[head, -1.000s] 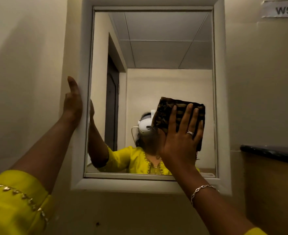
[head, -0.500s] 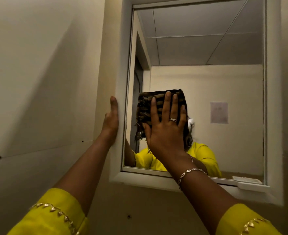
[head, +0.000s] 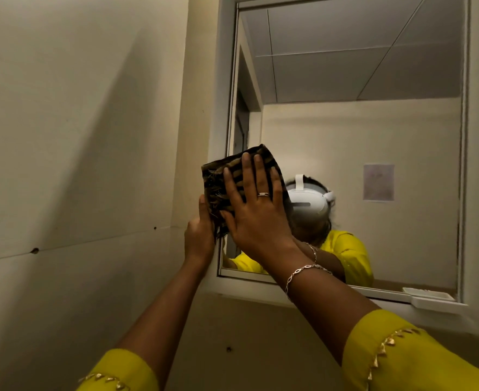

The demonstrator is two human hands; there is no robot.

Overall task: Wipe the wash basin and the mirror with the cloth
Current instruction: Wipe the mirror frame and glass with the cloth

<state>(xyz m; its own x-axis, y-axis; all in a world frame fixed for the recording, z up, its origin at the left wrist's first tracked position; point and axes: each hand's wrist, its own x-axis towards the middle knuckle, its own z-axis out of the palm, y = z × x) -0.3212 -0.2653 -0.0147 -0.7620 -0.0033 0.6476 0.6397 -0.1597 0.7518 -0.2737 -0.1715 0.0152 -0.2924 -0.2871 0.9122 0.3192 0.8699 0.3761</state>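
Observation:
A white-framed mirror (head: 359,66) hangs on the cream wall at upper right. My right hand (head: 256,213) presses a dark striped cloth (head: 218,179) flat against the mirror's lower left edge, fingers straight and spread. The cloth overlaps the left side of the frame. My left hand (head: 200,235) rests upright against the outer left side of the frame, just below the cloth, fingers straight. The wash basin is out of view.
A small white shelf (head: 427,294) juts from the mirror frame's bottom right. The cream wall (head: 77,165) fills the left, with small holes along a seam. The glass reflects a person in yellow, a ceiling and a paper on a far wall.
My right hand has slid the cloth leftward across the glass to the mirror's left edge, over the frame. The view has shifted, so the mirror sits further right. My left hand stays on the frame.

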